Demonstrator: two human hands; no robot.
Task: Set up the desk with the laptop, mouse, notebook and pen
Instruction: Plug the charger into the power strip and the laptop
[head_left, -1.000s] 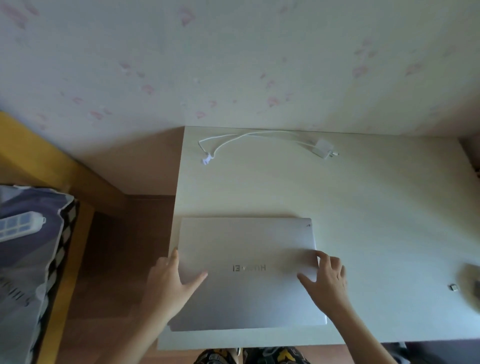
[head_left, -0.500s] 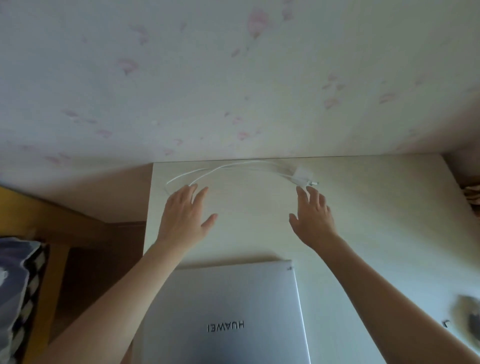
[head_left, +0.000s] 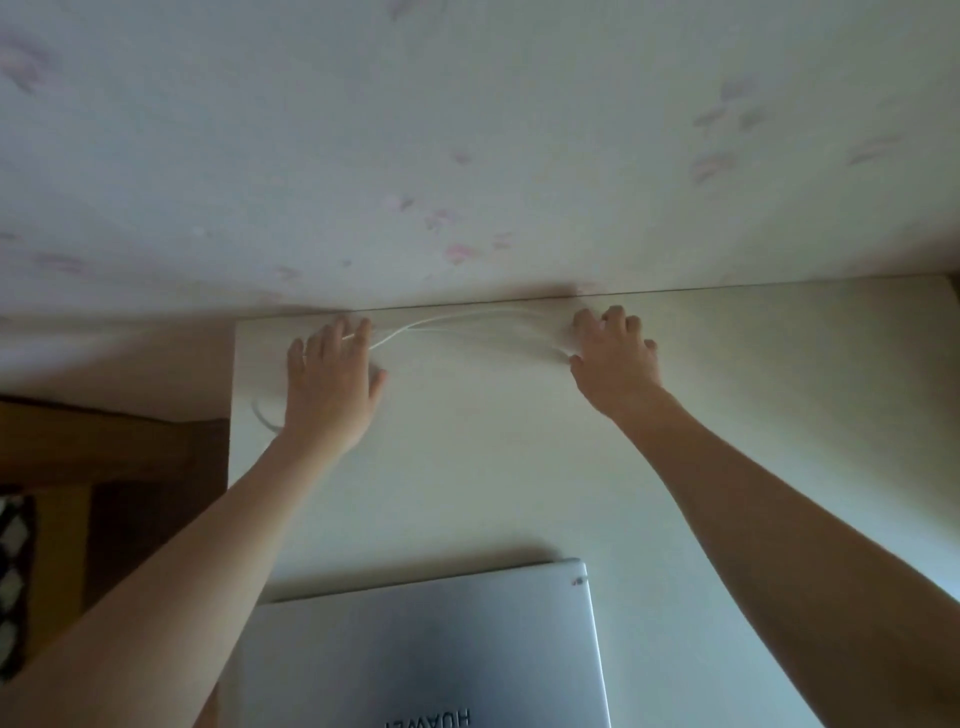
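Observation:
The closed silver laptop (head_left: 426, 649) lies on the white desk (head_left: 519, 467) at its near edge, logo side up. Both my arms stretch past it to the far edge by the wall. My left hand (head_left: 332, 384) lies flat with fingers spread over a white charger cable (head_left: 441, 325), which runs under the palm. My right hand (head_left: 613, 353) is curled over the cable's other end and hides the charger adapter. No mouse, notebook or pen is in view.
The floral-papered wall (head_left: 467, 156) rises right behind the desk's far edge. Left of the desk are a brown floor (head_left: 130, 467) and a wooden frame with a black-and-white patterned cloth (head_left: 13, 571).
Both hands left the laptop lid and reached forward to the charger cable at the back of the desk. My view tilted up, so the laptop now sits at the bottom edge.

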